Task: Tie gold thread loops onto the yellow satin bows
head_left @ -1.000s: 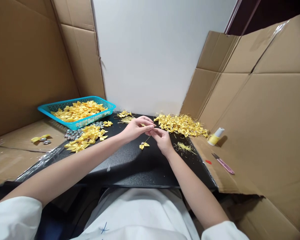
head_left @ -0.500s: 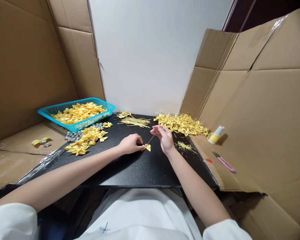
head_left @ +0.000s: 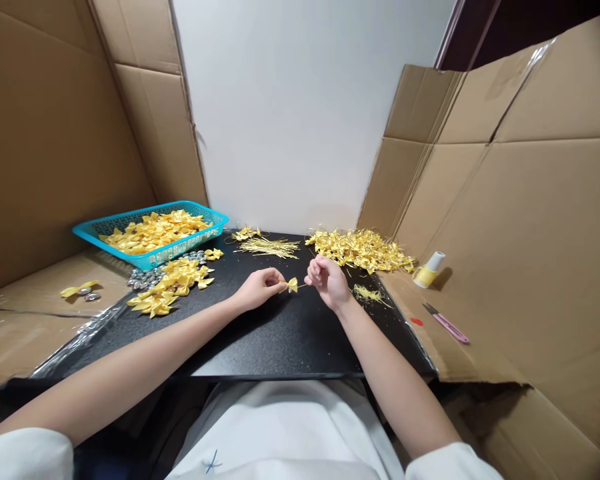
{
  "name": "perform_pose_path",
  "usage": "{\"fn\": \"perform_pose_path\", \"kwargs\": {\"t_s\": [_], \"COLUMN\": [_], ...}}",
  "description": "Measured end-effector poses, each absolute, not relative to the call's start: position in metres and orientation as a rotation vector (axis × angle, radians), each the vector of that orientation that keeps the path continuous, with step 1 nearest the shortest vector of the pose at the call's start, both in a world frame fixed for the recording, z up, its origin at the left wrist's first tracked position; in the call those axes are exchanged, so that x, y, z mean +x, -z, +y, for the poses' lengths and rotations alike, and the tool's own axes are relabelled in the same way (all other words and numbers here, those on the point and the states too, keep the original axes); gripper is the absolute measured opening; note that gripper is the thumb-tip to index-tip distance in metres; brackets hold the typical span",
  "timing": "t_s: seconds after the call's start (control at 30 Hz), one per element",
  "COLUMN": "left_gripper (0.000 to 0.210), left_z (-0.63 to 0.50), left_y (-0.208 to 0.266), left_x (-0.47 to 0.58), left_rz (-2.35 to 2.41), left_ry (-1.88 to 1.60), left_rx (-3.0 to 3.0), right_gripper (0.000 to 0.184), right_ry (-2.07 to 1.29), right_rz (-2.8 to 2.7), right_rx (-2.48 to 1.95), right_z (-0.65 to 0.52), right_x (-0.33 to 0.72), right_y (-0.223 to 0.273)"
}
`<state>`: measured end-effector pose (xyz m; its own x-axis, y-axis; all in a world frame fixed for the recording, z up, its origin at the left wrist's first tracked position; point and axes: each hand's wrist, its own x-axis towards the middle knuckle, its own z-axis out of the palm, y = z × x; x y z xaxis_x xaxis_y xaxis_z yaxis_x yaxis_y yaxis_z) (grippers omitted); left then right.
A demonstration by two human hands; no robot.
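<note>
Between finger and thumb, my left hand pinches a small yellow ribbon bow just above the black tabletop. A thin gold cord runs from the bow to the right. My right hand is closed on the cord's other end, fingers curled, and the cord looks taut. Beyond the hands lies a bundle of cut gold cords. A heap of corded yellow bows is just past my right hand. Loose yellow bows lie to the left of my left hand.
A blue basket of yellow bows stands at the left, with silver buttons in front. At the right are thread clippings, a yellow thread spool, pink-handled snips and a red piece. Cardboard walls flank the table.
Both hands have lifted the bow slightly off the table. My right hand has curled from a loose pinch into a closed grip, and the cord has swung from slanting upward to nearly level.
</note>
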<state>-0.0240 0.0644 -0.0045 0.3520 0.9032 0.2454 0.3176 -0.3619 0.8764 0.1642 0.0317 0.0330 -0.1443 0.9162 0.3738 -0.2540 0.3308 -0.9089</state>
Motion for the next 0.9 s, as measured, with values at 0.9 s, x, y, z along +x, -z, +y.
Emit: {"fn": "perform_pose_path", "kwargs": {"t_s": [0.9], "left_gripper": [0.035], "left_z": [0.042], "left_y": [-0.013], "left_x": [-0.013], "left_rz": [0.870], "left_ry": [-1.327], "left_rx": [1.568], "right_gripper": [0.028], "right_ry": [-0.352], "right_rz": [-1.703], "right_rx": [-0.891], "right_z": [0.028], "right_x": [0.147], "right_y": [-0.008]}}
